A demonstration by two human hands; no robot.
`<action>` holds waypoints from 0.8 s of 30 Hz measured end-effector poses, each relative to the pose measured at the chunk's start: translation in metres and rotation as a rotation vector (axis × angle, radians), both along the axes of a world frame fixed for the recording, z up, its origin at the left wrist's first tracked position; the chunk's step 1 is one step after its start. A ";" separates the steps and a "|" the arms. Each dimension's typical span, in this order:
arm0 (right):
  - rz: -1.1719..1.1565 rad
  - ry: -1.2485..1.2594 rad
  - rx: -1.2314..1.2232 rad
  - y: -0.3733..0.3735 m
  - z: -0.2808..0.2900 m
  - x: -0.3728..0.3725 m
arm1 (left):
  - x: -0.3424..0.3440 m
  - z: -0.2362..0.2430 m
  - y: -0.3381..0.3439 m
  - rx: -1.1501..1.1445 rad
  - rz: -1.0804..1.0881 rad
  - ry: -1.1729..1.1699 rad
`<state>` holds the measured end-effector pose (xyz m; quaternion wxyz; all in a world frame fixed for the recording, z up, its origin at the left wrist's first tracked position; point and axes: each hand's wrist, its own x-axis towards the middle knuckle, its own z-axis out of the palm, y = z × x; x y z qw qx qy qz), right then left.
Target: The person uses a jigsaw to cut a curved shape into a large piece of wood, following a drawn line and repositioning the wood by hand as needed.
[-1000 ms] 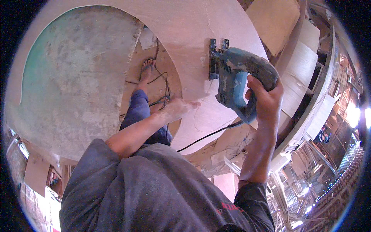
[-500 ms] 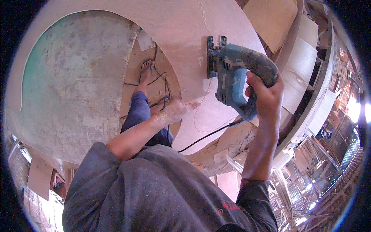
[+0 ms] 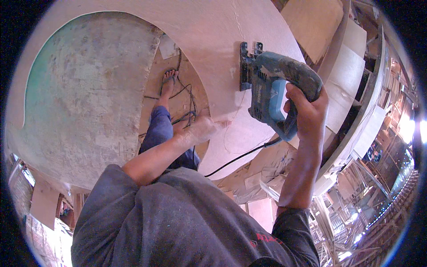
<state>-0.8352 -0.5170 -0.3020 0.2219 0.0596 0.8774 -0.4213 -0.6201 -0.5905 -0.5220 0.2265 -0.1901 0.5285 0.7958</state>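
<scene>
My right hand is wrapped round the handle of a blue and black jigsaw. The jigsaw's metal base plate faces left, against the pale pinkish wooden sheet. A thin curved line runs over the sheet below the tool. My left hand lies at the sheet's inner curved edge, with its fingers stretched out onto the surface; its underside is hidden. From the jigsaw's handle a black power cord trails down to the left.
A worn greenish-grey board shows through the sheet's big rounded opening. My bare foot stands in the gap beside it, among loops of dark cable. Stacked wooden panels line the right side, with timber scraps beyond.
The jigsaw and my right hand have shifted very slightly to the right. My left hand stays in nearly the same place at the sheet's edge.
</scene>
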 end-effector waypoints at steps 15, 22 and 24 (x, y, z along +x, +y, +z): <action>0.038 0.010 -0.025 0.000 -0.003 -0.009 | -0.034 0.054 -0.035 -0.118 -0.105 -0.249; 0.047 0.001 -0.024 0.001 -0.002 -0.011 | -0.014 0.027 -0.023 -0.205 -0.208 -0.109; 0.056 0.003 -0.029 0.000 -0.002 -0.012 | -0.013 0.025 -0.022 -0.162 -0.175 -0.072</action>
